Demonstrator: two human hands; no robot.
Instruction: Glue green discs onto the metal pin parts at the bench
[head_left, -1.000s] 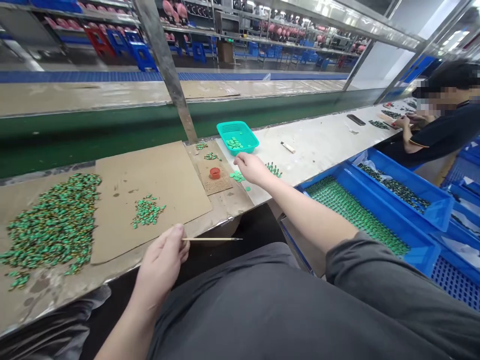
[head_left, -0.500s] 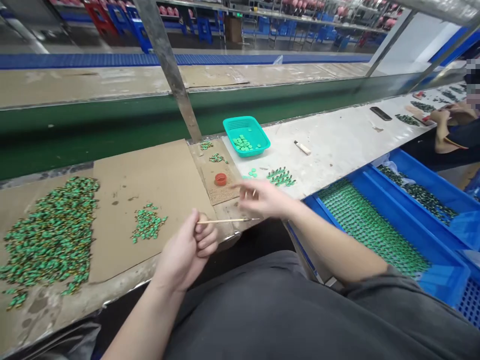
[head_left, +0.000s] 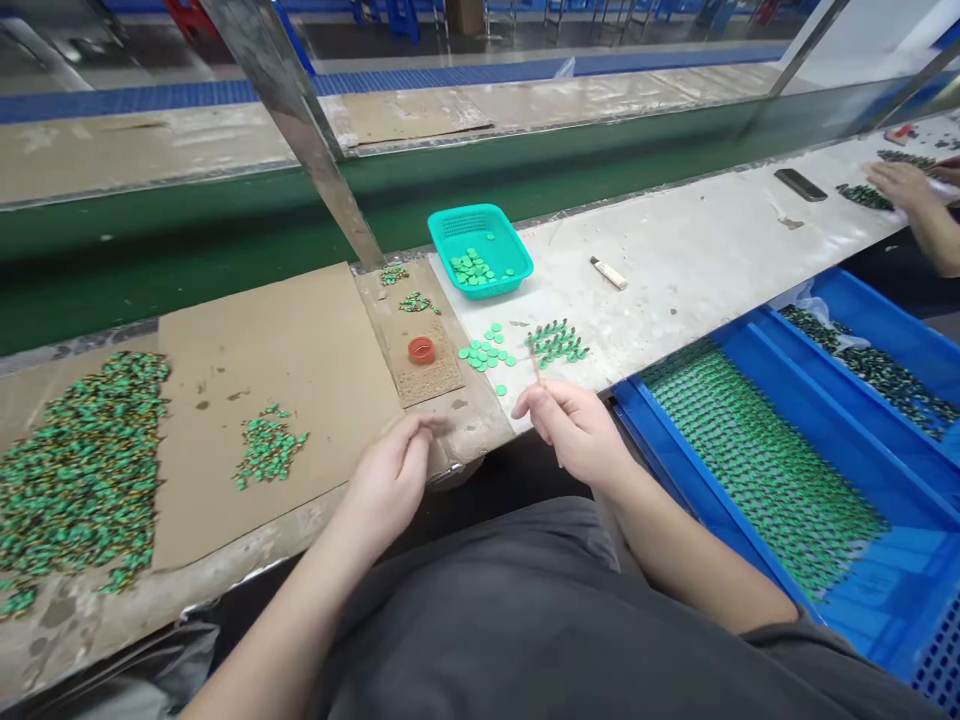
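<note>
My right hand is closed around a thin wooden-handled brush, which points up and away from me. Just beyond its upper end, small green discs with upright dark-tipped pieces stand in a cluster. Flat green discs lie loose to the left of them. My left hand hovers at the table's front edge, fingers stretched to the right and slightly blurred, with nothing visible in them. Ahead of it, a small red cap-like cup sits on a piece of cardboard.
A turquoise basket holds more green discs. On the left lie a large pile and a small pile of green-and-gold pieces. Blue bins stand at right. A small tube lies behind; a co-worker's hand is far right.
The brush has passed from my left hand to my right. My left hand has unfolded from its fist. My right hand has moved slightly right, and the view has tilted down.
</note>
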